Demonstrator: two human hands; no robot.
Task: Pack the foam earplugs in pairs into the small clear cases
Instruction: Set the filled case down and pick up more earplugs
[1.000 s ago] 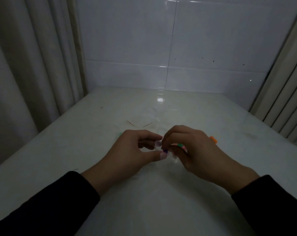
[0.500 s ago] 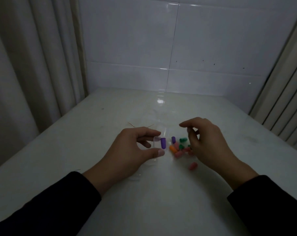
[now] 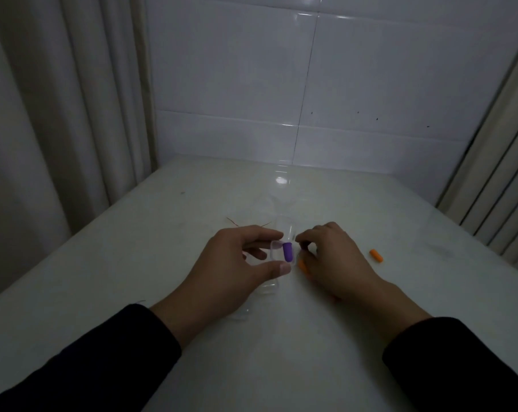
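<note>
Two hands meet over the middle of the pale table [image 3: 162,233], both forearms in dark sleeves reaching in from the near edge. The left hand [image 3: 237,263] sits palm toward the centre, wrist low, its thumb and forefinger curled into a pinch round a small clear case [image 3: 277,251]. The thumb presses the case's near end and the forefinger caps the far end; the other fingers tuck loosely underneath. Inside the case stands a purple earplug [image 3: 287,251], rounded tip toward the wall.

The right hand [image 3: 335,263] lies knuckles up just beside the case, back of the hand to the camera, fingers bent down and inward over the table. Its fingertips bunch close to the case's right side; whether they grip anything I cannot tell, since the hand covers them. An orange earplug [image 3: 303,266] peeks out from under its thumb side, touching or nearly touching the hand. Another orange earplug [image 3: 376,254] lies alone on the table well to the right.

More clear plastic pieces [image 3: 269,288] rest on the table below the left thumb, faint in the dim light. White tiled wall [image 3: 370,84] stands behind, a curtain [image 3: 58,114] hangs at the left.
</note>
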